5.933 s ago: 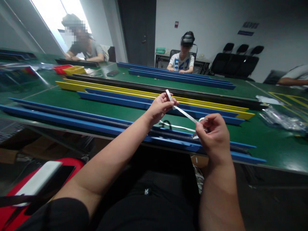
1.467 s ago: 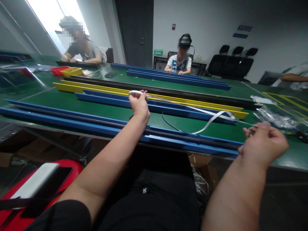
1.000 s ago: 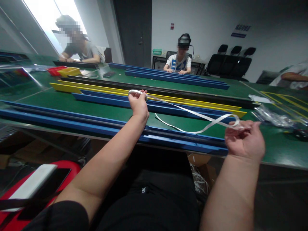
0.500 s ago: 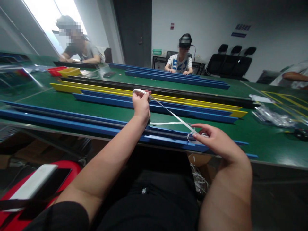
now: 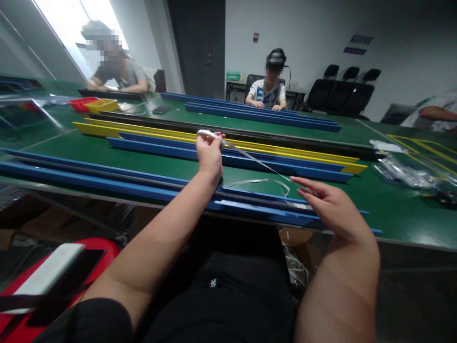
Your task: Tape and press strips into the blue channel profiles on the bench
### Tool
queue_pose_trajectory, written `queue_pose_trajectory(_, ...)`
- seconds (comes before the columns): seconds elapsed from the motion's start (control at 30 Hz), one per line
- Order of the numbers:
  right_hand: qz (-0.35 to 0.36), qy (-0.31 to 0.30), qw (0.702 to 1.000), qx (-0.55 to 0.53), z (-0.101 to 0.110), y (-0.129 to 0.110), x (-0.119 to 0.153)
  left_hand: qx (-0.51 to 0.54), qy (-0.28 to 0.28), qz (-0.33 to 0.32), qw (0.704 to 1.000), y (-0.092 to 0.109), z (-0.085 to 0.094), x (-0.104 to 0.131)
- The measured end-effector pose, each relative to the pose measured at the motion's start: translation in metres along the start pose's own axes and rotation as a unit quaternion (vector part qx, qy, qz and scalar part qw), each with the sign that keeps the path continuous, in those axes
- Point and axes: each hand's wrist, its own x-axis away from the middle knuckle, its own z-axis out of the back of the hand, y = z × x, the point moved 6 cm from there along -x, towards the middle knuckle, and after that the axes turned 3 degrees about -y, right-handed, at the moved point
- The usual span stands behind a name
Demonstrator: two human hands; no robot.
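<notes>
My left hand [image 5: 210,156] is closed around a roll of narrow white tape [image 5: 204,133], held above the long profiles mid-table. From the roll a thin strip of tape [image 5: 257,161] runs taut down to the fingertips of my right hand [image 5: 333,205]. The right fingers are bent with a small gap at their tips; part of their grip is hidden. A slack piece of tape [image 5: 264,181] curls below the taut strip and passes over the near blue profile [image 5: 153,186] towards my right palm. A dark strip lies along this profile.
Blue profiles [image 5: 224,156], a yellow profile [image 5: 96,129] and black ones cross the green table [image 5: 403,216]. Clear plastic bags [image 5: 403,171] lie at right, red and yellow bins [image 5: 103,105] at far left. Co-workers sit opposite. A red stool [image 5: 107,245] holds a white box.
My right hand has shifted slightly right, and its fingers have opened a little. The slack tape has changed from a small bunch at the fingers into a wider curl. My left hand stays put.
</notes>
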Motion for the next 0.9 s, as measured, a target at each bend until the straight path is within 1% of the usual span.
queue_pose_trajectory(0.07,0.008,-0.021,1.0,0.003,-0.001,-0.004,0.001,0.0,-0.002,-0.001,1.0,0.0,0.0,0.0)
queue_pose_trajectory(0.1,0.01,-0.019,1.0,0.009,-0.001,-0.006,0.002,0.0,-0.003,-0.001,1.0,0.0,0.0,0.0)
queue_pose_trajectory(0.2,0.014,0.012,0.999,0.03,0.003,-0.007,0.003,0.004,-0.007,-0.002,1.0,0.001,-0.002,0.001)
queue_pose_trajectory(0.3,0.013,0.041,0.999,0.023,0.006,-0.005,0.005,0.01,-0.007,-0.004,1.0,0.002,-0.002,0.002)
queue_pose_trajectory(0.4,0.026,0.052,0.998,0.025,0.008,-0.009,0.006,0.018,-0.002,0.006,1.0,0.001,-0.003,0.002)
queue_pose_trajectory(0.47,0.044,0.05,0.997,0.046,0.008,-0.014,0.007,0.031,0.001,0.027,0.999,-0.001,-0.004,0.003)
queue_pose_trajectory(0.6,0.077,0.062,0.992,0.082,0.005,-0.023,0.002,0.072,-0.009,0.102,0.992,-0.009,-0.008,0.005)
queue_pose_trajectory(0.67,0.086,0.09,0.988,0.091,0.002,-0.024,-0.003,0.091,-0.025,0.132,0.987,-0.013,-0.011,0.008)
queue_pose_trajectory(0.77,0.095,0.136,0.981,0.102,-0.005,-0.024,-0.01,0.105,-0.044,0.153,0.982,-0.014,-0.015,0.011)
queue_pose_trajectory(0.83,0.108,0.158,0.978,0.081,-0.011,-0.027,-0.014,0.105,-0.051,0.161,0.98,-0.013,-0.017,0.013)
queue_pose_trajectory(0.9,0.116,0.162,0.98,0.018,-0.017,-0.029,-0.016,0.105,-0.056,0.169,0.978,-0.013,-0.019,0.015)
